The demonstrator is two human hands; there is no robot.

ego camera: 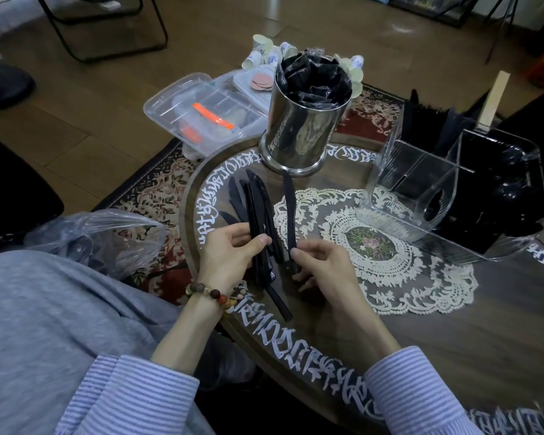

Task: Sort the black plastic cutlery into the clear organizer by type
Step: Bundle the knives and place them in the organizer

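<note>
Plastic bag [107,237]: we see a crinkly clear bag at 9 o'clock, by the table's edge, beside a grey knee.
Plastic boxes [201,114]: at 11 o'clock, clear boxes sit on the floor with something orange inside.
Left hand [230,249]: our left hand is curled around a bunch of black knives [258,208]. The thumb lies across them. There is a bead bracelet [214,295] on the wrist.
Black knives: the bunch fans out toward 12 o'clock, and the handle ends stick out under the hand toward 6 o'clock.
Metal cup [305,120]: at 12 o'clock a shiny cup stands on the table. It is full of black crinkly wrapped things.
Single knife [289,208]: one knife is apart from the bunch, just to its right, pointing to 12 o'clock.
Right hand [321,265]: our right hand pinches the low end of the single knife with curled fingers.
Lace mat [380,246]: a white lace mat lies in the middle of the round table [453,324].
Clear organizer [421,189]: it stands at 2 o'clock, on the mat's far edge. We see black cutlery [431,120] sticking up at its back.
</note>
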